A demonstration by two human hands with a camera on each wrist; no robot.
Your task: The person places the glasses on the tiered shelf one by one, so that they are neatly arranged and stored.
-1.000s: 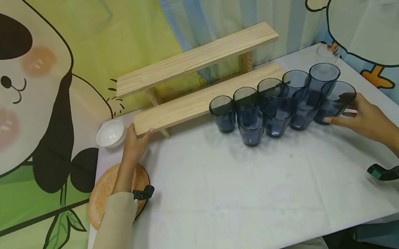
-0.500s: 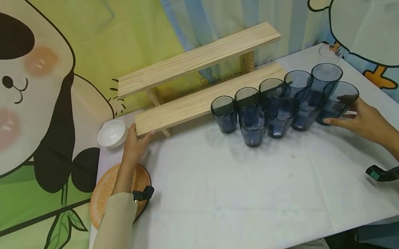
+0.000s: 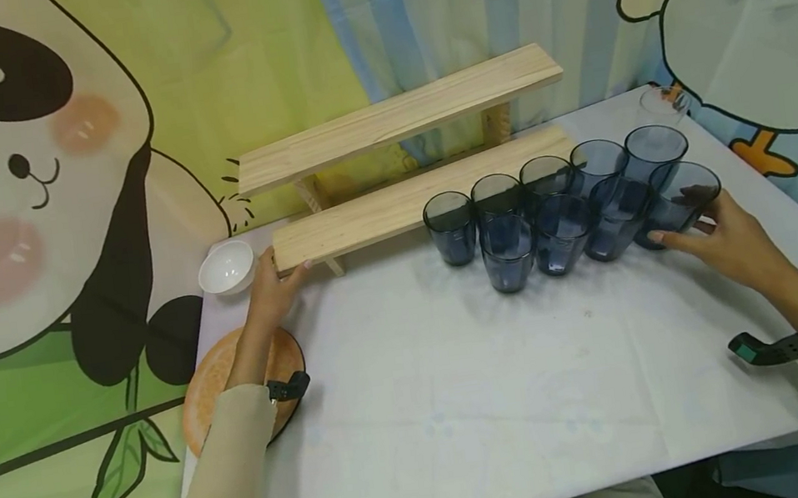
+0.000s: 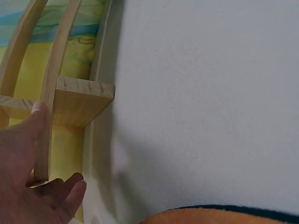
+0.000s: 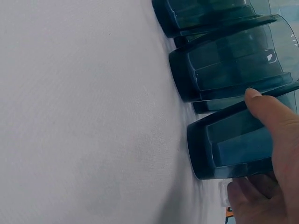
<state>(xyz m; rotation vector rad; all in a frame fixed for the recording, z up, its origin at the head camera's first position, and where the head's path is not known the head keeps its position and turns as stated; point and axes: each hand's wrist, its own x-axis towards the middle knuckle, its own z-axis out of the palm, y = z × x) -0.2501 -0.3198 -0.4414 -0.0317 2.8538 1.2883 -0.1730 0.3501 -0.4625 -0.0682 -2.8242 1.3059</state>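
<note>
At the back of the table a two-tier wooden shelf [image 3: 364,211] stands by the curtain. My left hand [image 3: 271,289] holds the left end of its lower board; in the left wrist view the thumb lies on the board [image 4: 43,140] and the fingers curl at its end. Over at the right, my right hand [image 3: 735,247] grips a dark blue glass tumbler [image 5: 238,144], thumb on one side and fingers on the other. That tumbler is upright at the right end of the front row. Several matching tumblers [image 3: 508,261] stand close together beside it, in two rows before the shelf.
A small white bowl [image 3: 227,268] sits at the table's left edge. Under my left forearm lies a round orange-patterned plate [image 3: 214,374]. One clear glass [image 3: 663,105] is at the far right corner. Printed curtains [image 3: 443,7] hang behind the white table [image 3: 465,408].
</note>
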